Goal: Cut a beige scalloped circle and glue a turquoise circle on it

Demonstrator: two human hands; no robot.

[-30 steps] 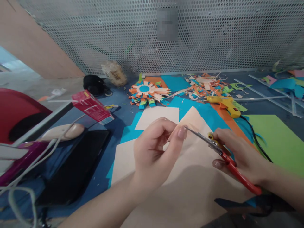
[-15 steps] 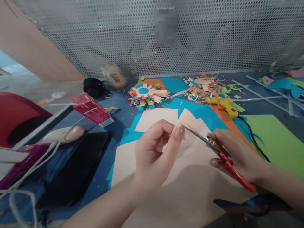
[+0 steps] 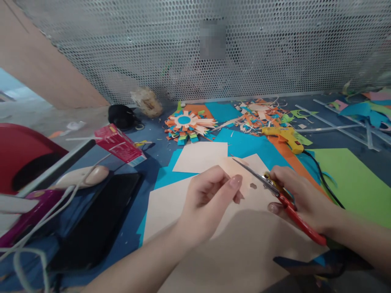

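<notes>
My left hand (image 3: 210,199) pinches a small piece of cream paper (image 3: 229,163) between thumb and fingers, above larger cream sheets. My right hand (image 3: 302,199) grips red-handled scissors (image 3: 293,215), whose metal blades point up and left, close to the paper piece. The blades look nearly closed. Beneath both hands lies a big cream paper sheet (image 3: 244,252), over blue paper (image 3: 244,142). A small dark spot or scrap shows beside the left thumb; I cannot tell what it is. A fringed paper flower (image 3: 185,121) with a blue centre lies beyond my hands.
Paper scraps (image 3: 262,116) are heaped at the back. A yellow glue gun (image 3: 284,136) with a black cord and green paper (image 3: 351,179) lie to the right. On the left are a phone (image 3: 97,219), a pink box (image 3: 120,142) and white cables. A perforated metal panel (image 3: 137,49) stands behind.
My left hand has moved down slightly and tilted the small cream paper lower. The right hand with the scissors stays nearly in place.
</notes>
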